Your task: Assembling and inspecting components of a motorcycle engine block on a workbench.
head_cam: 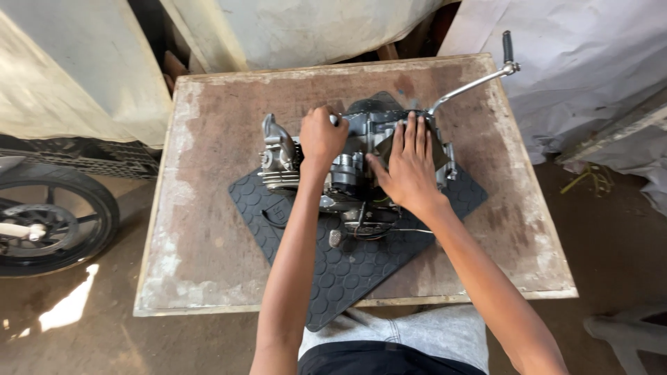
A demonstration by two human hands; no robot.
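Observation:
A grey metal motorcycle engine (pixel 347 184) lies on a black rubber mat (pixel 347 271) in the middle of a worn wooden table (pixel 208 208). My left hand (pixel 321 135) is closed in a fist around a small part on top of the engine. Spread flat, my right hand (pixel 408 163) presses on the engine's right side cover. A chrome kick lever (pixel 479 80) with a black rubber tip sticks out from the engine toward the table's far right corner.
A motorcycle wheel (pixel 48 215) stands on the dirt floor at the left. White sheets (pixel 590 69) hang or lie behind and to the right of the table. A black crate (pixel 83 156) sits at the left behind the wheel.

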